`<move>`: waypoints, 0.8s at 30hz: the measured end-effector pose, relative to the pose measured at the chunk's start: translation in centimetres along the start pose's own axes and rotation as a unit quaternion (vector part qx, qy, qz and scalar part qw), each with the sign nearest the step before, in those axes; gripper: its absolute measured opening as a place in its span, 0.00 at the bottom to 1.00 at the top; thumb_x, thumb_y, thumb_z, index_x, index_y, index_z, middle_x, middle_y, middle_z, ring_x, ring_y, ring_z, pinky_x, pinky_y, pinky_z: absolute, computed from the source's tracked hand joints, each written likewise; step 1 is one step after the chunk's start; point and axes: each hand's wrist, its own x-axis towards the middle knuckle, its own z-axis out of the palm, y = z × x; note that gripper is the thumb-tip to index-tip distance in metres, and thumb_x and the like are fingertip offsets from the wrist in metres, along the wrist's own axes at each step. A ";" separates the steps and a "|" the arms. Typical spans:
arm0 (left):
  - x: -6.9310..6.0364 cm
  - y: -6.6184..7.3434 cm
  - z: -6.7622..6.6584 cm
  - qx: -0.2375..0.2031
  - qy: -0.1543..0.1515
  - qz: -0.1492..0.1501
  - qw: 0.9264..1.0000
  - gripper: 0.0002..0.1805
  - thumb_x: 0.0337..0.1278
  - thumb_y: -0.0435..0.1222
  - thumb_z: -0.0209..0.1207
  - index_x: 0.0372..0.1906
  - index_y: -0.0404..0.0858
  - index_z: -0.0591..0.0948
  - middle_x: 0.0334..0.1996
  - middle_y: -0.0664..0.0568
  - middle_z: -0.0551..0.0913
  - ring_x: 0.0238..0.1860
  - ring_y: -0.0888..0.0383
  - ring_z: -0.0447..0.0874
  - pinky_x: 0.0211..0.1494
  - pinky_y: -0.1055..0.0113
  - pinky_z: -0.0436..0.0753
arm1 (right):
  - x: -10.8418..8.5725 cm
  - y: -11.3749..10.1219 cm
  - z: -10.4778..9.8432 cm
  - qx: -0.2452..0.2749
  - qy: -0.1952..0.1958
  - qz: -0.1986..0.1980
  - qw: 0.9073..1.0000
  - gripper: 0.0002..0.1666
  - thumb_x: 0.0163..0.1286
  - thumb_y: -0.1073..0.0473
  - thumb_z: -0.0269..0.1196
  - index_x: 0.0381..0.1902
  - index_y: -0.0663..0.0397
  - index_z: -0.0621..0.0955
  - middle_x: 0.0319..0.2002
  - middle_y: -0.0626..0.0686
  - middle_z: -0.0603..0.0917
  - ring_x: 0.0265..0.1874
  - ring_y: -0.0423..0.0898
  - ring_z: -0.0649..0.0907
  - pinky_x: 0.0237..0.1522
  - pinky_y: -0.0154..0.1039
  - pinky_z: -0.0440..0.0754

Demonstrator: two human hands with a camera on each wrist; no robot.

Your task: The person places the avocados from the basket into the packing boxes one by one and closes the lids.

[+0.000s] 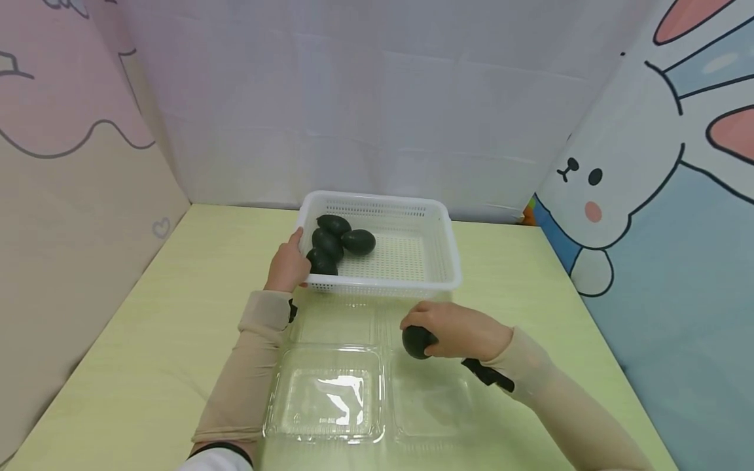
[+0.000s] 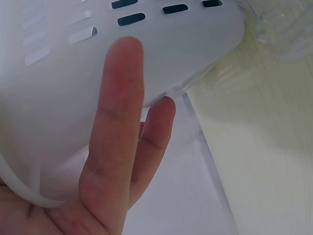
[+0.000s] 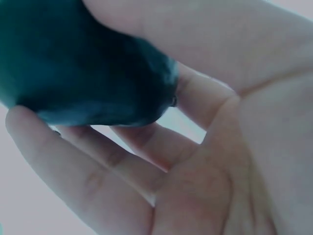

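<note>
Near the middle of the table [image 1: 177,294] in the head view, the right hand [image 1: 459,327] pinches a dark avocado [image 1: 417,342] above a clear plastic container [image 1: 332,425], covering part of both. The container's edges are hard to make out. Beyond stands a white basket [image 1: 383,282] with four avocados [image 1: 359,242] crowded at its left; its near rim partly hides the lowest. The left hand [image 1: 287,265] touches the basket's left side. A rabbit picture [image 1: 636,163] is cut off at right.

On the left wrist view, two straight, separated fingers touch the basket's outer wall; the left edge cuts off the hand, so I cannot tell where the thumb rests.

On the right wrist view, thumb and fingers hold the avocado, cropped at the top and left, against a washed-out background.
</note>
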 end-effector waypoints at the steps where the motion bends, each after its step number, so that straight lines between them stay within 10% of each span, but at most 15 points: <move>1: 0.0 0.0 0.0 -0.001 0.000 -0.001 1.000 0.43 0.60 0.25 0.47 0.78 0.46 0.47 0.58 0.30 0.66 0.52 0.36 0.72 0.31 0.53 0.87 | -0.1 0.0 -0.1 0.000 0.001 0.002 1.000 0.27 0.54 0.64 0.73 0.53 0.48 0.80 0.50 0.49 0.79 0.46 0.46 0.81 0.48 0.42 0.82; 24: -0.7 0.4 -0.2 0.002 -0.003 -0.003 1.000 0.42 0.61 0.25 0.46 0.78 0.47 0.46 0.60 0.31 0.65 0.52 0.36 0.71 0.34 0.51 0.86 | -1.9 -3.8 1.2 -0.050 -0.032 -0.041 0.997 0.25 0.57 0.61 0.71 0.54 0.48 0.80 0.52 0.48 0.79 0.48 0.43 0.80 0.48 0.33 0.80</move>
